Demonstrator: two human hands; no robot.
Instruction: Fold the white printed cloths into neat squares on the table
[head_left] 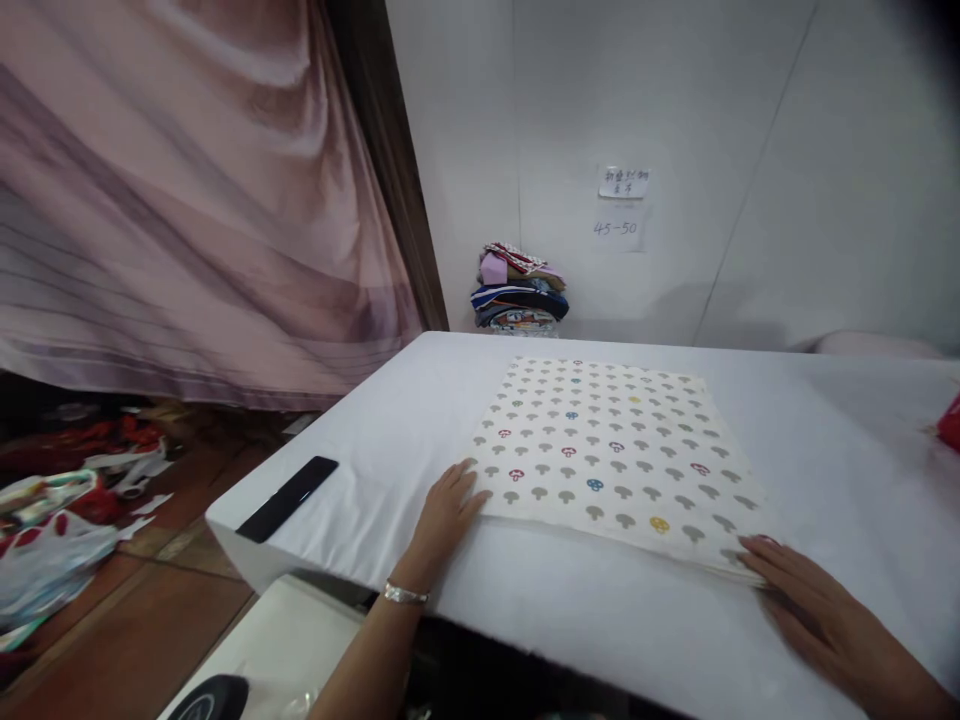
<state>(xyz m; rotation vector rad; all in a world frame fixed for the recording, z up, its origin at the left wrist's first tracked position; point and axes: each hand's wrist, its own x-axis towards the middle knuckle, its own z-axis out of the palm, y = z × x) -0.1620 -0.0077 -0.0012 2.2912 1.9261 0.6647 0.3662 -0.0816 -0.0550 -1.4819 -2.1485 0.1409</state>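
A folded white cloth [600, 440] printed with grey mushrooms and a few coloured ones lies flat on the white-covered table [375, 420]. My left hand [446, 505], with a silvery bracelet at the wrist, rests at the cloth's near left corner, fingers stretched out and touching it. At the near right corner, my right hand [810, 600] lies with its fingers extended over the edge of the cloth. Some of the right hand's fingers are hidden beneath the others. Layers show along the near right edge of the cloth.
A black phone [289, 498] lies near the table's left edge. Folded fabrics [519, 290] are stacked by the wall behind, below paper signs [622, 205]. A pink curtain [210, 180] hangs at left above plastic bags [60, 560] on the floor. A red object [951, 422] is at far right.
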